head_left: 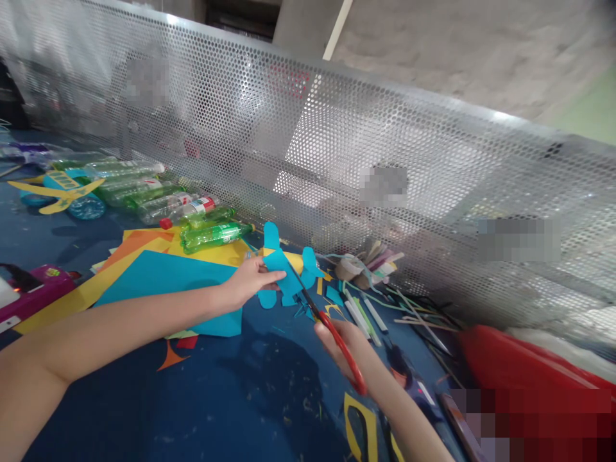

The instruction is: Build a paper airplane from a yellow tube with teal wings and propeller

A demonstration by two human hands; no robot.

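Over the tabletop (192, 410), the small blue paper piece (285, 271) lies just right of the left hand (251, 280), whose fingers pinch its edge, while scissors (339, 344) clasped by the right hand (349, 343) slant far-left toward it.

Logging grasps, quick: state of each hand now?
Left hand: closed, holding blue paper.
Right hand: closed, holding scissors.
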